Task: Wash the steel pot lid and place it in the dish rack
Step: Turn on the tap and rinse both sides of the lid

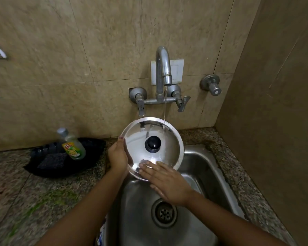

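The round steel pot lid [167, 142] with a black knob [153, 144] is held tilted over the steel sink [201, 162], top side facing me. A thin stream of water from the tap [163, 68] lands on the lid's upper right rim. My left hand [118, 155] grips the lid's left edge, thumb on the face. My right hand [165, 181] lies flat with fingers spread on the lid's lower face. No dish rack is in view.
A black tray [89, 157] on the granite counter left of the sink holds a dish soap bottle [73, 146] and a dark scrub pad [52, 161]. Tap handles [182, 103] stick out from the tiled wall. A wall stands close on the right. The drain [164, 213] is open.
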